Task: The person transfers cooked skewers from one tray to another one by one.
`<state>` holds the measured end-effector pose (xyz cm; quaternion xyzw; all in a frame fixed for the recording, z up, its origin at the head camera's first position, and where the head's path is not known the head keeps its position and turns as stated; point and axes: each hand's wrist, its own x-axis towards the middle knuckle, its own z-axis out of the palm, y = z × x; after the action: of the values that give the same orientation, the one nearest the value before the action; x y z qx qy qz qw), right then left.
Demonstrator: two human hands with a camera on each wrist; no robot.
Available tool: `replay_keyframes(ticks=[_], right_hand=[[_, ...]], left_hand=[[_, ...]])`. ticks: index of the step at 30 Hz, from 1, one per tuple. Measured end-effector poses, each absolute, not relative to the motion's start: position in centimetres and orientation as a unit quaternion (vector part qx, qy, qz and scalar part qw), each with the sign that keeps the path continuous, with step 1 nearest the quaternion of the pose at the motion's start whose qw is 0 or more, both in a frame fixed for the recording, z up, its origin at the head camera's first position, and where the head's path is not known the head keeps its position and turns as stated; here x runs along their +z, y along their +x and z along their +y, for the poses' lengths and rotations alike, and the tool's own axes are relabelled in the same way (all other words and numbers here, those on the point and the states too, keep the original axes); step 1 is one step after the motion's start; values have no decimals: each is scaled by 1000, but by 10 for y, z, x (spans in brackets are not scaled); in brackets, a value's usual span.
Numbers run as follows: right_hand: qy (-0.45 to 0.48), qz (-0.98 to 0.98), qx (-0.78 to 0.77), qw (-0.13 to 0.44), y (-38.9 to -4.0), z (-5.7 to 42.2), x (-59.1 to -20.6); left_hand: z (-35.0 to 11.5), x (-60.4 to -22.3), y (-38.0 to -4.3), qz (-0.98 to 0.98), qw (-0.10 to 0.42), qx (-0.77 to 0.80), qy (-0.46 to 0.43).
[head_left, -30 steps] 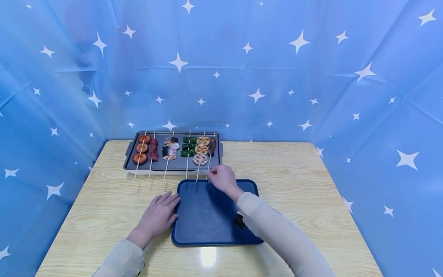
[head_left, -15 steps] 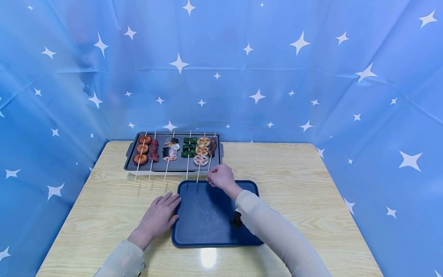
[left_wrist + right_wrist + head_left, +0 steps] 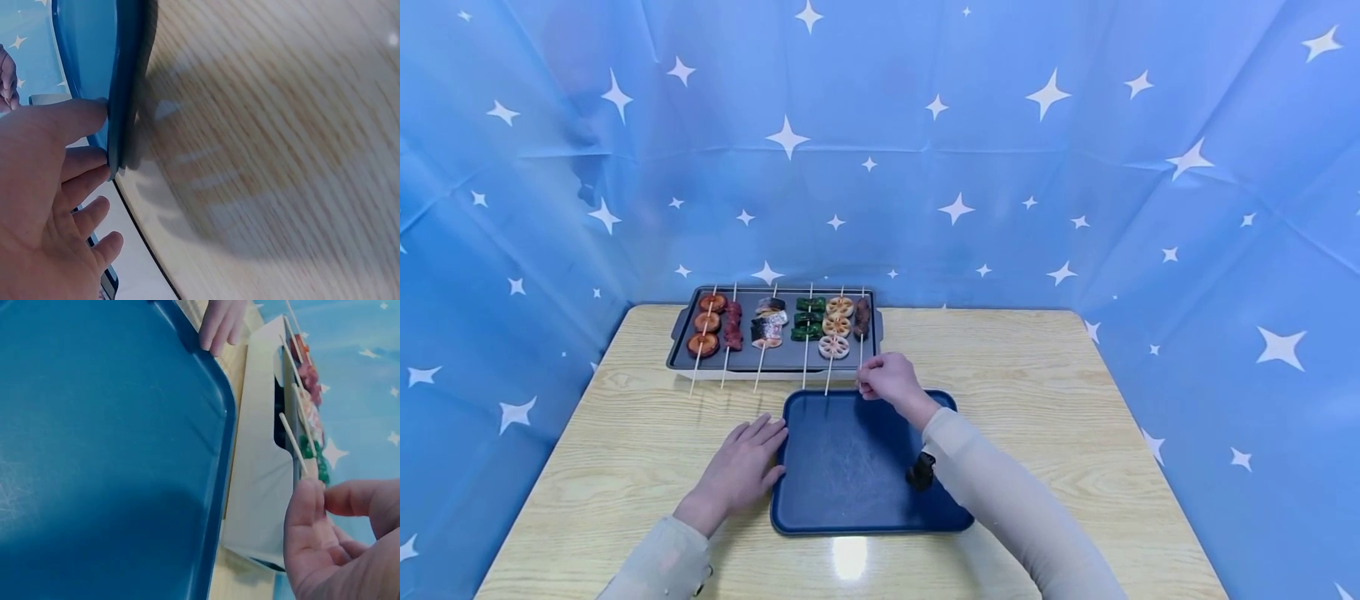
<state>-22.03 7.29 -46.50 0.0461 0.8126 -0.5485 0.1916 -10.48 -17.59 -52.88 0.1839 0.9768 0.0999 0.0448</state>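
Observation:
In the head view my right hand pinches the lower stick end of a dark brown meat skewer, between thumb and fingers. The skewer's meat lies at the right end of a black-topped grill. Left of it on the same plate is a lotus root skewer. My left hand has its fingers extended, with the fingertips on the left rim of a blue tray. The left wrist view has thumb and fingertips against the tray's edge.
Also on the grill are a green vegetable skewer, a fish skewer, a red meat skewer and a round brown-slice skewer. Their sticks overhang the grill's front edge. A blue star-patterned curtain surrounds the wooden table.
My right hand has shifted slightly right, bringing the dark meat skewer's stick end with it. The skewer now lies straighter, front to back. My left hand stays at the tray.

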Motion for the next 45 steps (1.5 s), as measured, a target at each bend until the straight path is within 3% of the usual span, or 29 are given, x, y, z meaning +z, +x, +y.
replay_keyframes(ticks=[16, 27, 45], right_hand=[[6, 827, -543, 147, -220, 84, -452], [-7, 852, -519, 76, -222, 102, -451], [-10, 852, -513, 104, -209, 153, -451]], left_hand=[[-176, -526, -105, 976, 47, 93, 190], [-175, -525, -105, 976, 49, 97, 189], [-175, -525, -105, 976, 48, 97, 189]])
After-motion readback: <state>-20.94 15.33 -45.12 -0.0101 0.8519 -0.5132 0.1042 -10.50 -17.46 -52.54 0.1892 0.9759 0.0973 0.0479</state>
